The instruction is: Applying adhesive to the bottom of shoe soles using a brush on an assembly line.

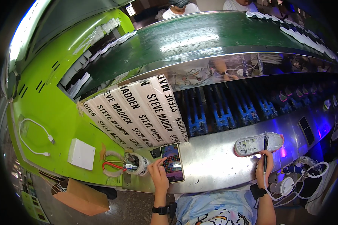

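The left hand [158, 176] rests on the steel worktop [214, 157] with its fingers stretched out loosely, one fingertip touching the lit screen of a phone [172, 162] that lies flat just to the right of it; this grip closes on nothing. The right hand [264, 165] is curled in a closed grip around a thin dark tool [265, 152] held upright, and a white cord [268, 186] runs down from the hand. The tool's tip meets a shoe sole [258, 143], white with a red rim, which lies on its side on the worktop directly above the right hand, touching the tool but not the fingers. Left of the phone stands a roll of tape [141, 164] with red-handled scissors [114, 166] beside it. On the green surface further left lie a white box [82, 153] and a white cable [33, 137]. Behind the phone, a white printed sheet [135, 112] slopes toward a green conveyor belt [199, 37].
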A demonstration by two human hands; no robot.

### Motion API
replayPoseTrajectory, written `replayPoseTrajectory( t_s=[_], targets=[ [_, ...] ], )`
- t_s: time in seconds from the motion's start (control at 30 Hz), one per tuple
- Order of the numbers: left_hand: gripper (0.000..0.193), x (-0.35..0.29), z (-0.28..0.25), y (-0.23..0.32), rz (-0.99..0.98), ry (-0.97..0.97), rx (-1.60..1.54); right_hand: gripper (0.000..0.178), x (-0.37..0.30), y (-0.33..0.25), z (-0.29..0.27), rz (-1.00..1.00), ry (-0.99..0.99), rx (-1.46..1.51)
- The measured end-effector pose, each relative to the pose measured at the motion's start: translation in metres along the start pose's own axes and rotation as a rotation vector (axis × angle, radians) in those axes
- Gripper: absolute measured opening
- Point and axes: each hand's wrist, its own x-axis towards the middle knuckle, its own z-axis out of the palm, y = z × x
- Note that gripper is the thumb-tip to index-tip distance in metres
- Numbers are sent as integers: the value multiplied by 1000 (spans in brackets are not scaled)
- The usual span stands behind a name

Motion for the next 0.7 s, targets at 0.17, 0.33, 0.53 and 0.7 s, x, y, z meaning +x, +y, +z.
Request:
replayPoseTrajectory(
  t_s=[0.17, 0.33, 0.53, 0.7],
  targets=[
    [38, 1, -2, 2, 16, -134, 209, 16, -1, 5, -1, -36, -15, -8],
    [39, 3, 0, 4, -3, -22, 60, 17, 1, 10, 0, -105, 2, -66],
    [38, 0, -1, -2, -36, 30, 40, 19, 1, 8, -2, -100, -4, -68],
    [38, -2, -2, -4, -51, 42, 14, 19, 0, 4, -3, -94, -21, -73]
  ],
)
